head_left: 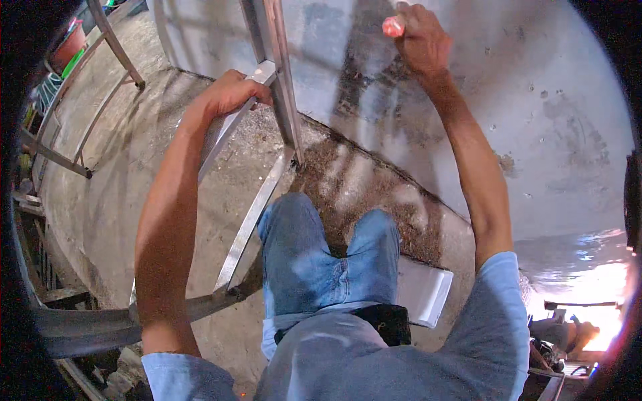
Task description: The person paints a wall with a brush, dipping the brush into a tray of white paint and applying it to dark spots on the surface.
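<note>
From my end I see the two hands well apart. I have the left hand point(237, 93) clamped over a metal crossbar point(224, 134), just beside the upright post point(277, 87) it meets. That post stands close to the grey wall point(562, 100), and a lower bar point(251, 227) slants across the floor point(107, 214) from near its foot.

The right hand point(424, 43) is raised in front of the wall, its fingers curled round something with a rounded, orange-red end point(393, 27); the rest of that piece is hidden, so I can't tell what it is. Below I get bent knees in blue jeans point(301, 267), with a white box point(428, 294) on the floor beside the right thigh. Over at far left I make out another metal frame point(120, 57) and a reddish bucket point(68, 47)
</note>
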The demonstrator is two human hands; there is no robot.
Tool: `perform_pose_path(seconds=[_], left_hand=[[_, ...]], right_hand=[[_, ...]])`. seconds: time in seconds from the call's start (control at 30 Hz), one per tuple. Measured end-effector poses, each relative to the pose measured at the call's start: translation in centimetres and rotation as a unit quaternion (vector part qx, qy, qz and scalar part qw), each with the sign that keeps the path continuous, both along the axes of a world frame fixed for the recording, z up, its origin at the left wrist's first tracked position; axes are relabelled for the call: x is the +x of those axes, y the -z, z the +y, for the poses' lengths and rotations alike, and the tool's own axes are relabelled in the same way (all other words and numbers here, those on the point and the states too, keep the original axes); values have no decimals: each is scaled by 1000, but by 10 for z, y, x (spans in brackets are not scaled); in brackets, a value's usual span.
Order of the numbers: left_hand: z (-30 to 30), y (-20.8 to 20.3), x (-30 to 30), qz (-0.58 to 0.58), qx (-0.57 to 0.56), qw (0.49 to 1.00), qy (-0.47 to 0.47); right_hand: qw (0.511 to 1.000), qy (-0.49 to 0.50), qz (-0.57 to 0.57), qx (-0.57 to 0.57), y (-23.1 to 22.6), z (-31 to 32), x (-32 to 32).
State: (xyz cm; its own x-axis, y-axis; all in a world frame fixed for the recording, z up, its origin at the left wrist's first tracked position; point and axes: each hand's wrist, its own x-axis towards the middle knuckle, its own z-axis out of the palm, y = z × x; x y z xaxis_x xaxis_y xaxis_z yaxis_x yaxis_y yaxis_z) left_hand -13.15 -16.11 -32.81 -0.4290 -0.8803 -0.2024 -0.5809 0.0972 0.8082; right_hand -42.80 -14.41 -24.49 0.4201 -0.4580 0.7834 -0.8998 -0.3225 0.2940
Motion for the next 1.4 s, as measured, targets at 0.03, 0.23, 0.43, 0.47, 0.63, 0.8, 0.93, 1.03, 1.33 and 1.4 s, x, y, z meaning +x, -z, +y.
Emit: perform_pose_path(seconds=[0.03,0.23,0.43,0.47,0.63,0.8,0.93,1.03,1.33,1.4], left_hand=[[1,-1,0,0,6,1000,-4],[9,-10,-10,16,13,1000,2],[5,-1,2,-11,1,1000,-4],[6,-4,0,-10,2,1000,-1],[6,-7,1,-18,12,1000,1],[6,-8,-10,6,11,1000,-6],[5,-5,-9,19,22,1000,-2],[5,-1,-1,27,-5,999,30],[11,-8,-2,-2,25,1000,-11],[9,-5,-3,7,25,1000,-15]], right_hand=[[998,53,32,-8,0,3,-3],[955,132,36,262,139,12,-35],[977,114,-32,177,51,15,-6],[990,72,-23,121,19,11,-11],[991,86,66,-80,-4,15,-30],[959,131,17,252,141,29,-49],[939,181,6,291,134,24,-36],[937,174,-124,275,54,18,-35],[995,34,-21,91,117,36,-66],[966,121,18,228,164,45,-50]])
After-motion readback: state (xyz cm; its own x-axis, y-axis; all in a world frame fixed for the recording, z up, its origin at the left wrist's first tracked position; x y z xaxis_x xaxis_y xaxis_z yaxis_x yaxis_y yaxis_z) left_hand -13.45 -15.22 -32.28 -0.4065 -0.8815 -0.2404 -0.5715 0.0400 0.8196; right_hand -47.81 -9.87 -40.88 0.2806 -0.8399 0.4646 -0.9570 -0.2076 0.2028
